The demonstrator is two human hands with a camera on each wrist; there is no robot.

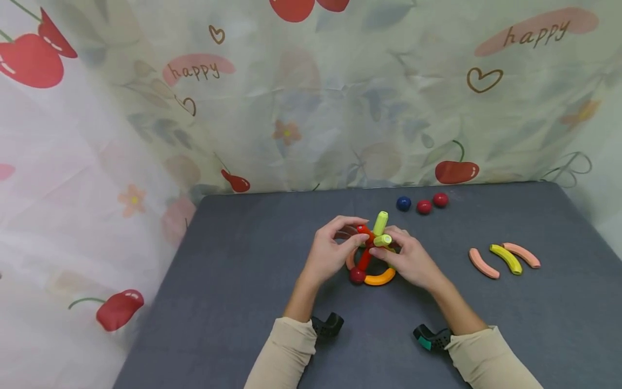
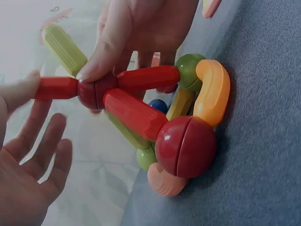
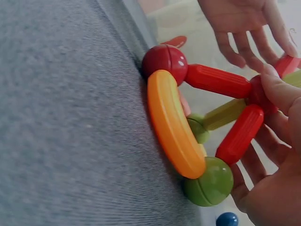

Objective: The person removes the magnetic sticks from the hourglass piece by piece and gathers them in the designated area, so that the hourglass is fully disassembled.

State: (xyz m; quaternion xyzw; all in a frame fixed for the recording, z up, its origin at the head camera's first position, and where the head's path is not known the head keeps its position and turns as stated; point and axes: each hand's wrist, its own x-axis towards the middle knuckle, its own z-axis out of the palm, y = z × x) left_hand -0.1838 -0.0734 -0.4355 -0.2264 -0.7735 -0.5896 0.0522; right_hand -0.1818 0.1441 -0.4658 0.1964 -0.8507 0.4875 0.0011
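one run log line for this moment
left hand: pinches upper red stick | right hand: holds upper red ball | loose: blue ball, two red balls, three curved sticks

The left hand (image 2: 33, 176) pinches a red stick (image 2: 57, 88) that meets a dark red ball (image 2: 97, 94), which the right hand (image 2: 146, 23) grips under its thumb. Two more red sticks (image 2: 136, 115) run from that ball to a green ball (image 2: 187, 71) and another red ball (image 2: 188, 147), joined by a curved orange stick (image 2: 214, 94) over the grey bench (image 2: 263, 141).
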